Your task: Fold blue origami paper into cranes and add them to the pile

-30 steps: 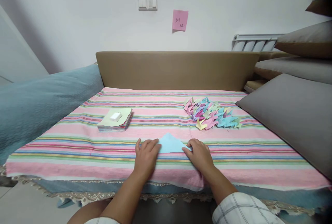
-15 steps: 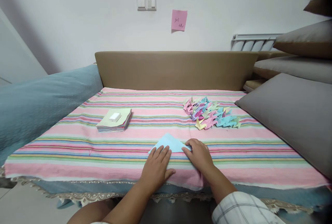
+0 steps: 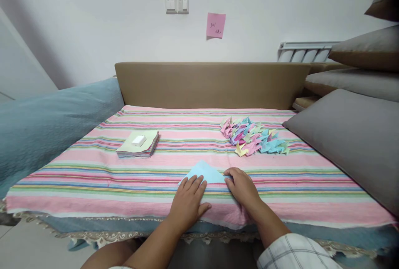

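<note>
A light blue sheet of origami paper (image 3: 205,172), folded into a triangle, lies on the striped cloth with its point facing away from me. My left hand (image 3: 188,198) rests flat on its lower left edge, fingers stretched and slightly spread. At the paper's right corner is my right hand (image 3: 243,186), fingers curled, with thumb and forefinger closed about the tip. The very end of that corner is hidden by those fingers.
To the left sits a stack of coloured paper (image 3: 137,148) with a small white box (image 3: 139,140) on top. A pile of folded paper cranes (image 3: 254,136) lies at the back right. Grey cushions (image 3: 349,136) border the right side. The striped cloth (image 3: 93,181) covers the seat.
My right hand has slid slightly to the right along the paper toward its corner. The left hand has stayed in place on the paper.
</note>
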The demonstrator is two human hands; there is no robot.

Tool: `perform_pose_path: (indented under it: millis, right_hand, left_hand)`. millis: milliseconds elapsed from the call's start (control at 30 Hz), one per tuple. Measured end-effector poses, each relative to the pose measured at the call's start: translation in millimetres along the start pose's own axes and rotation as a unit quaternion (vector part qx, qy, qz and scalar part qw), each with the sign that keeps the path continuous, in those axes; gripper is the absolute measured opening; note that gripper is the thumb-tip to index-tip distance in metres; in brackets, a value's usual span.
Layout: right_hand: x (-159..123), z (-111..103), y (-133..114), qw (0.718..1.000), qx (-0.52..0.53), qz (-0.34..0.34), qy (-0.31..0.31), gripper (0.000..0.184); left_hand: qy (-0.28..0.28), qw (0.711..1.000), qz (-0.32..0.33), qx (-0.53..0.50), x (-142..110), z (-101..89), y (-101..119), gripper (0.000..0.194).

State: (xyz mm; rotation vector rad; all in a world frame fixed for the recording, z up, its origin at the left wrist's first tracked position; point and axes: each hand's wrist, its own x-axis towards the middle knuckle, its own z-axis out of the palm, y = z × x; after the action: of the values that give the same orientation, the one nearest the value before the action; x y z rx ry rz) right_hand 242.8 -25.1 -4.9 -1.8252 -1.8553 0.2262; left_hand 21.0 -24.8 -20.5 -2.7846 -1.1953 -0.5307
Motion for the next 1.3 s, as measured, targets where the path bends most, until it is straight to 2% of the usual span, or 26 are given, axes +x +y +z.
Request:
perform_pose_path:
  millis: [133,233,333,467,600,767,1000,1300]
  right_hand:
    - [-5.1,-0.1,-7.7,0.998,0.001,-0.033,0.05,0.016]
    - [-12.6,3.7,-21.1,0.992,0.005,-0.101,0.079,0.017]
    - [-19.9,12.2,-33.3,0.984,0.016,-0.168,0.06,0.023]
    - [-25.4,25.4,-38.8,0.976,0.02,-0.216,0.014,0.03]
    - [-27.0,29.7,-38.9,0.975,0.012,-0.22,0.014,0.031]
    - [-26.5,24.7,-41.3,0.974,0.014,-0.223,0.02,0.029]
    - [-26.3,20.4,-43.9,0.979,0.033,-0.199,-0.005,0.023]
    - [-23.1,16.7,-40.9,0.988,-0.01,-0.155,-0.016,0.02]
  left_hand:
    - [0.004,1.0,-0.001,-0.001,0.1,-0.4,0.6,0.06]
    - [0.009,1.0,-0.001,-0.001,0.1,-0.4,0.8,0.059]
    - [0.008,1.0,-0.002,-0.003,0.3,-1.0,0.8,0.06]
    - [0.001,1.0,-0.008,-0.006,0.9,-1.9,1.1,0.058]
    - [0.006,1.0,-0.009,-0.007,1.3,-2.2,1.5,0.056]
    - [0.005,1.0,-0.01,-0.013,1.3,-2.4,1.8,0.057]
    - [0.006,1.0,-0.01,-0.013,1.5,-2.2,1.7,0.055]
    - [-0.011,1.0,-0.008,0.003,1.1,-3.4,1.9,0.059]
